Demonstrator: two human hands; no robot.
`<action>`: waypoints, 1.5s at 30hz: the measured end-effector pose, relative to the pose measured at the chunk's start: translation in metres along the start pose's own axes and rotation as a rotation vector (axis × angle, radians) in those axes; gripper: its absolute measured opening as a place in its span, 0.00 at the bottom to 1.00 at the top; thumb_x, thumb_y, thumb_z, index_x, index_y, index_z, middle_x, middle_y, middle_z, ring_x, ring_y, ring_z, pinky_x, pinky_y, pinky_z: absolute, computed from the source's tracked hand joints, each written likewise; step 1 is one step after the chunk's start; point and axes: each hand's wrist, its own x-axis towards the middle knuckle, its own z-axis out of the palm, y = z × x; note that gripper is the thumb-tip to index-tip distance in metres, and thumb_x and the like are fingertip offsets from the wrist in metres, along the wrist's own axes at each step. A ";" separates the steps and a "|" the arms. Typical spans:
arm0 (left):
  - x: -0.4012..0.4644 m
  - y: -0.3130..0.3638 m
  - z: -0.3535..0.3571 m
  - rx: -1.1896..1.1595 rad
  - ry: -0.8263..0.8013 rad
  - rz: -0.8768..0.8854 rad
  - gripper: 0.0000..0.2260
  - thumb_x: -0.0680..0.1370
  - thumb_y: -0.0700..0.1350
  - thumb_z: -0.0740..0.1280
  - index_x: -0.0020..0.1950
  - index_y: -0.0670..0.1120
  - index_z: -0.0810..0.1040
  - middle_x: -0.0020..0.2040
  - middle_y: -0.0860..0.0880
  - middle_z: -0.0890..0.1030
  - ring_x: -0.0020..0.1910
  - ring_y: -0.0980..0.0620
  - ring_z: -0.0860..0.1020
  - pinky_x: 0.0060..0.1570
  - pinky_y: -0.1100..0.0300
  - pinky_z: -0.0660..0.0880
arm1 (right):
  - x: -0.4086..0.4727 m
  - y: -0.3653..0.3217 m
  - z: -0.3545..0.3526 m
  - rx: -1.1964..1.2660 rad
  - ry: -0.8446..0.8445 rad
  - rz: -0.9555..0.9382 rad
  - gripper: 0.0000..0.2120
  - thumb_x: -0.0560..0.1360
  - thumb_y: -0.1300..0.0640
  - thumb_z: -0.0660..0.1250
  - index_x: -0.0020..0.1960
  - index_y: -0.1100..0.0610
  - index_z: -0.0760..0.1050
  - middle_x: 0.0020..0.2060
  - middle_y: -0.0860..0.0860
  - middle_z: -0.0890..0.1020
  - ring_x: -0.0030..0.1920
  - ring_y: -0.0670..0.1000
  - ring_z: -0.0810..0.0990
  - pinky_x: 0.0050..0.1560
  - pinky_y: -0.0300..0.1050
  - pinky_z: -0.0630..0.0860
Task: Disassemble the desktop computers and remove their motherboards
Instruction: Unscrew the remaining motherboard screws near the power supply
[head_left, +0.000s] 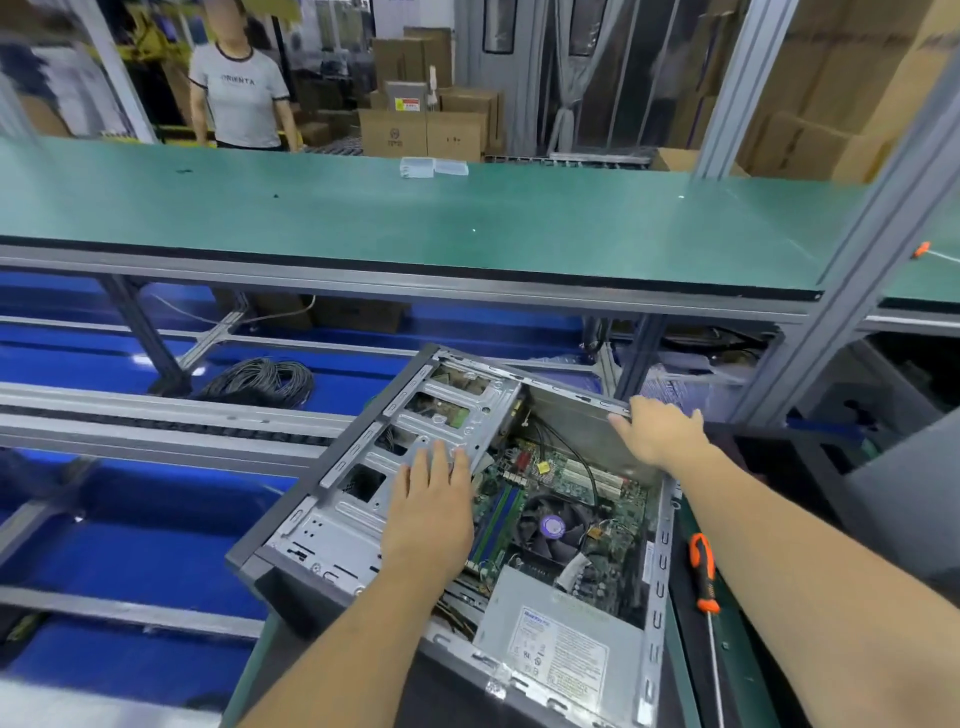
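Green workbench (691, 670) under the open computer case (291, 525), which lies on its side with its panel off. Inside sit the motherboard (587, 483), a fan cooler (551, 527), a grey power supply (558, 639) and the metal drive cage (415, 415). Left hand (428, 512) rests flat on the cage, fingers straight, holding nothing. Right hand (657, 428) lies on the case's far wall, fingers seemingly loose over the rim. An orange-handled screwdriver (704, 574) lies just beside the case; a coil of black cable (260, 382) sits beyond.

The drive cage (415, 441) and power supply (561, 639) cover the motherboard (597, 499) edges; its middle lies open from above.
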 end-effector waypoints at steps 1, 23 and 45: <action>0.000 0.000 0.000 0.004 0.003 -0.001 0.28 0.85 0.45 0.52 0.82 0.44 0.41 0.82 0.41 0.43 0.81 0.40 0.43 0.79 0.42 0.47 | 0.001 0.000 0.005 0.017 0.046 -0.006 0.25 0.83 0.38 0.50 0.62 0.57 0.70 0.59 0.56 0.79 0.61 0.60 0.76 0.66 0.63 0.67; 0.013 -0.009 -0.029 0.021 -0.037 0.070 0.29 0.83 0.50 0.53 0.83 0.49 0.47 0.83 0.46 0.48 0.81 0.45 0.45 0.79 0.46 0.42 | -0.089 0.025 0.021 0.014 0.031 0.091 0.27 0.81 0.35 0.48 0.57 0.56 0.71 0.49 0.54 0.81 0.44 0.57 0.77 0.43 0.50 0.74; -0.015 -0.040 -0.017 -0.070 -0.080 -0.187 0.28 0.81 0.63 0.48 0.80 0.58 0.51 0.82 0.52 0.46 0.80 0.40 0.39 0.62 0.39 0.71 | -0.142 0.019 0.043 0.168 0.102 0.264 0.30 0.82 0.36 0.46 0.55 0.59 0.74 0.46 0.56 0.81 0.44 0.58 0.78 0.41 0.49 0.75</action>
